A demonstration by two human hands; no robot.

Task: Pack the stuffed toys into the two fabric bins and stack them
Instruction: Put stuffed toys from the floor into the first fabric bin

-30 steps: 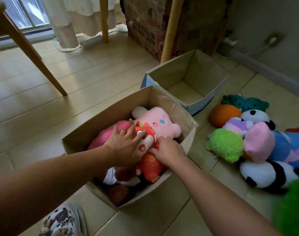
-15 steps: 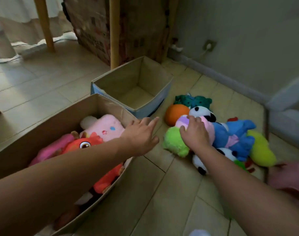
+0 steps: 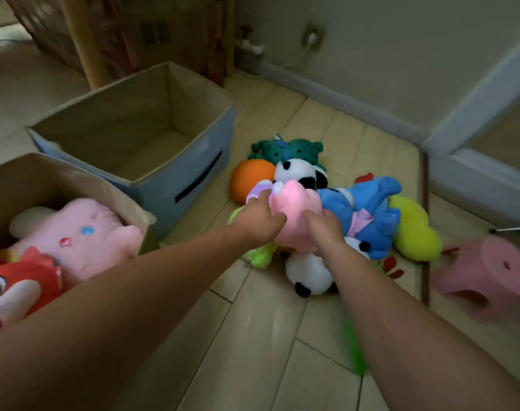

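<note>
A pile of stuffed toys lies on the floor: an orange one, a teal one, two pandas, a blue one, a yellow one and a light green one. My left hand and my right hand both grip a pink stuffed toy on top of the pile. The near fabric bin at the left holds a big pink plush and a red plush. The blue fabric bin behind it stands empty.
A wooden leg and a cardboard box stand behind the bins. A wall socket with a cable is on the wall. A pink plastic stool lies at the right, near a white frame.
Both hands left the near bin and went right to the pile. My left hand, open above the bin's edge half a second ago, now grips the pink toy together with my right hand.
</note>
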